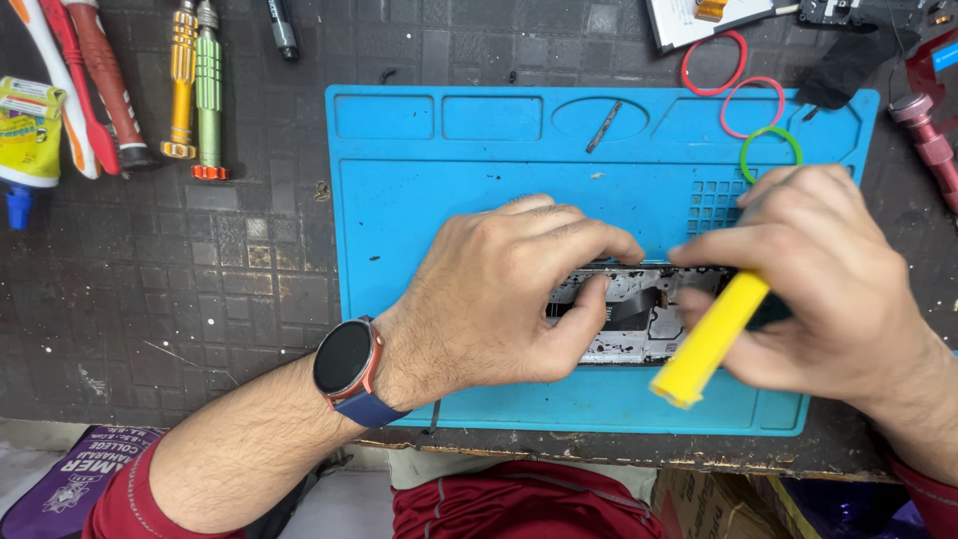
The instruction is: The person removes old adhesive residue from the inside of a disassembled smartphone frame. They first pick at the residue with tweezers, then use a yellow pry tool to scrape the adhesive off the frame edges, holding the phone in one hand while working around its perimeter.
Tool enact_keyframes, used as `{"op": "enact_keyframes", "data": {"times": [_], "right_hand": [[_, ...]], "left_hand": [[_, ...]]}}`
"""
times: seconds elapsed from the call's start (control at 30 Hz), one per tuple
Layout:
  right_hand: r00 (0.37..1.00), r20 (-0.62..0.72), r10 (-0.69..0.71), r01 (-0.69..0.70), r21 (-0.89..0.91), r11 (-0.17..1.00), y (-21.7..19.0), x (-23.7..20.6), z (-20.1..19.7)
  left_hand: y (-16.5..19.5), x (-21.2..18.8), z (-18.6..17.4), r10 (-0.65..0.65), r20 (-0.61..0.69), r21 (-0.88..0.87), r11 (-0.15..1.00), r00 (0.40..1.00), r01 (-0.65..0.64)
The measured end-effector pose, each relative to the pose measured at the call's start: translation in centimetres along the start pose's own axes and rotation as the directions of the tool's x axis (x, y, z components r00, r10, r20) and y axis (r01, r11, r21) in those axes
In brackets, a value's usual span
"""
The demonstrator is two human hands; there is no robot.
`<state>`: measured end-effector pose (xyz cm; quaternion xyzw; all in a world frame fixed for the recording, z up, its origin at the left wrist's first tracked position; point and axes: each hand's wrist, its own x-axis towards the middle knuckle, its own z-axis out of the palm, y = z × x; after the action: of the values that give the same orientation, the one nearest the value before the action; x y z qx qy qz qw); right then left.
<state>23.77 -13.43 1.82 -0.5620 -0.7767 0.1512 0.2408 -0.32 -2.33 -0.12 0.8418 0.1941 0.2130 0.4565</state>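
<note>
The dark table [200, 289] fills most of the frame, and its left middle part is bare, so there is room to move there. Its front edge runs along the bottom of the frame, just under the blue mat [479, 170]. The blue mat lies in the middle and right of the frame, and its lower edge sits close to the table's front edge. Along the top of the mat there are shallow trays; the oval tray holds one small thin metal piece [604, 126], and the two square trays to its left look bare. In the middle of the mat lies an opened phone [639, 319] with its grey insides showing. The left hand [499, 289] is curled over the phone's left part, fingers pressing down on it and thumb at its lower edge. The right hand [828, 279] is closed around a yellow tool [711, 339], which points down toward the lower middle of the frame, and this hand covers the phone's right end. A dark watch [346, 357] sits on the left wrist. In the upper left lie a gold screwdriver [182, 80], a green screwdriver [208, 90], red and white handles [95, 85] and a glue tube [28, 130], well apart from the hands. In the upper right, a red ring [715, 63], a pink ring [752, 107] and a green ring [770, 154] lie near the right hand.
</note>
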Motion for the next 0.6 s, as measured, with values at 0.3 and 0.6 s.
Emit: {"op": "enact_keyframes", "data": {"times": [0.3, 0.6], "right_hand": [[0.999, 0.043, 0.022, -0.019, -0.069, 0.997, -0.44, 0.63, 0.79], [0.999, -0.032, 0.040, -0.039, 0.045, 0.998, -0.86, 0.25, 0.84]], "left_hand": [[-0.01, -0.01, 0.14, -0.002, -0.009, 0.001, 1.000, 1.000, 0.002], [0.02, 0.06, -0.01, -0.004, 0.004, -0.005, 1.000, 1.000, 0.004]]}}
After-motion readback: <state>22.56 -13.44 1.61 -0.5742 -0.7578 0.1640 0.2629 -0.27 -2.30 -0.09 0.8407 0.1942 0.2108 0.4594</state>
